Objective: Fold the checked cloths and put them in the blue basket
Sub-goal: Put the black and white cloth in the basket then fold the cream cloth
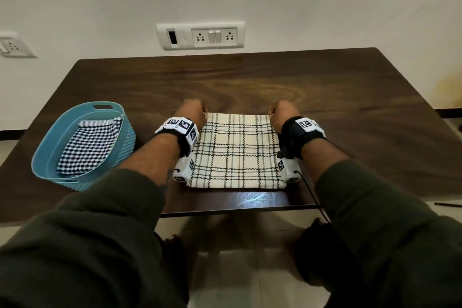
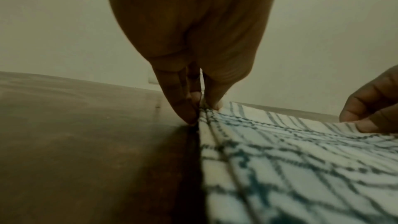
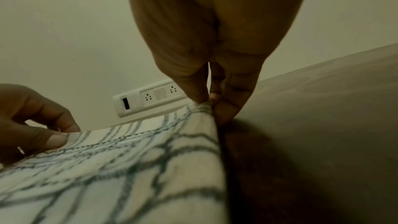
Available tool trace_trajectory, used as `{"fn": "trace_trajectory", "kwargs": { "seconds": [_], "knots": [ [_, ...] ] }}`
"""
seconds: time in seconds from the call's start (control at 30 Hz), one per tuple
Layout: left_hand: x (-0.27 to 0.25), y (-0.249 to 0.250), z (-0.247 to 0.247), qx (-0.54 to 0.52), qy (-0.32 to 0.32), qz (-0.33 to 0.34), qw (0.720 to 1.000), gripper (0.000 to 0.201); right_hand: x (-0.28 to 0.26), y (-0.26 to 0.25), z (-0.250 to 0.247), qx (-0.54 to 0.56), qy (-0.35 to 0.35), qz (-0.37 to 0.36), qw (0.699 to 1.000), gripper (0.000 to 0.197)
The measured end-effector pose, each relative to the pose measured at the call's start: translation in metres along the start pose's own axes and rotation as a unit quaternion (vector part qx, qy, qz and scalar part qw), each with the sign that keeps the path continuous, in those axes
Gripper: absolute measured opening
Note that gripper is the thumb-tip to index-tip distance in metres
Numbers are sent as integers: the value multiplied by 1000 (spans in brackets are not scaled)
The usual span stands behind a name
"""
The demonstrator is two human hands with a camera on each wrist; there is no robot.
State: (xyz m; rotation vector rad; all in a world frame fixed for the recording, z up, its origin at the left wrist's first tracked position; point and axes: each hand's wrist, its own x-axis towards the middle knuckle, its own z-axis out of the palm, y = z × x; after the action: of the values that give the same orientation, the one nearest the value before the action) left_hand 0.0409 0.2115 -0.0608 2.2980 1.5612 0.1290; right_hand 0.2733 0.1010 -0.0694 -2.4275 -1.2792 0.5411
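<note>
A cream cloth with a dark green check (image 1: pixel 236 151) lies folded near the front edge of the dark wooden table (image 1: pixel 250 82). My left hand (image 1: pixel 193 111) pinches its far left corner (image 2: pixel 204 108), thumb and fingers closed on the fabric. My right hand (image 1: pixel 280 111) pinches the far right corner (image 3: pixel 206 106) the same way. Both far corners are a little off the tabletop. The blue basket (image 1: pixel 50 155) stands at the left and holds a folded black-and-white checked cloth (image 1: pixel 90 145).
A white socket panel (image 1: pixel 200 35) is on the wall behind the table, another socket (image 1: pixel 12 45) at far left. Bare tabletop stretches behind and to the right of the cloth. A black cable (image 1: pixel 312 195) runs from my right wrist over the table's front edge.
</note>
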Motion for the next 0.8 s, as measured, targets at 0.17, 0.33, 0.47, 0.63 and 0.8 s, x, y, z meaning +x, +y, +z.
{"fn": "trace_trajectory", "kwargs": {
  "seconds": [0.17, 0.33, 0.47, 0.63, 0.8],
  "knots": [
    [4, 1, 7, 42, 9, 0, 999, 22, 0, -1, 3, -54, 3, -5, 999, 25],
    [-5, 5, 10, 114, 64, 61, 990, 37, -19, -12, 3, -133, 30, -52, 989, 39],
    [-32, 13, 23, 160, 34, 268, 949, 48, -57, -29, 31, -174, -54, -169, 969, 59],
    [-59, -15, 42, 232, -132, 153, 952, 70, -75, -4, 47, -221, -179, -102, 953, 80],
    [-82, -28, 28, 251, -97, 109, 957, 63, -89, 17, 20, -269, -144, 10, 952, 89]
  ]
}}
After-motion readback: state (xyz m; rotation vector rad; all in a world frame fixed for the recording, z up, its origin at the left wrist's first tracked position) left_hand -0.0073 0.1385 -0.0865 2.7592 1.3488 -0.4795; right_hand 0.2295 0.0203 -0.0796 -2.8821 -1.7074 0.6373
